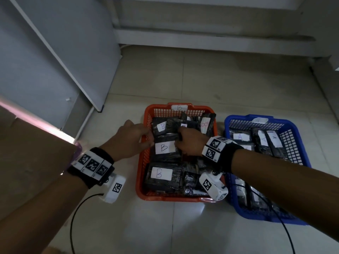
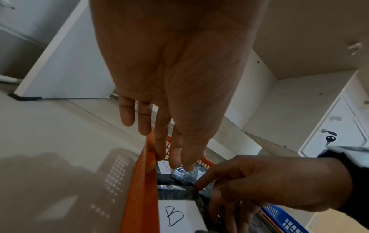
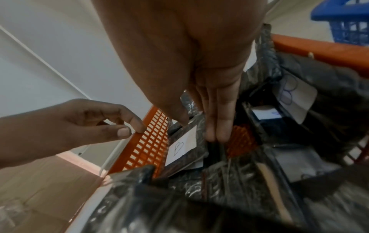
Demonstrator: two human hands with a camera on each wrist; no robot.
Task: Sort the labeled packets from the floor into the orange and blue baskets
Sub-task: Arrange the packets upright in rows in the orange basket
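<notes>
The orange basket (image 1: 141,162) (image 2: 139,189) (image 3: 143,149) holds several black packets labeled B. The blue basket (image 1: 300,143) (image 2: 287,220) (image 3: 343,15) to its right holds packets labeled A. One B packet (image 1: 165,147) (image 2: 175,216) (image 3: 183,146) lies on top along the orange basket's left wall. My right hand (image 1: 178,142) (image 2: 207,192) (image 3: 199,130) pinches its right edge, thumb on top and fingers down the side. My left hand (image 1: 148,141) (image 2: 173,160) (image 3: 131,130) touches the orange rim with loose fingertips and holds nothing.
A brown cardboard box (image 1: 27,153) stands close at the left. A white cabinet panel (image 1: 55,61) rises behind it. Black cables (image 1: 73,217) trail from both wrists over the tiled floor (image 1: 183,231) in front of the baskets.
</notes>
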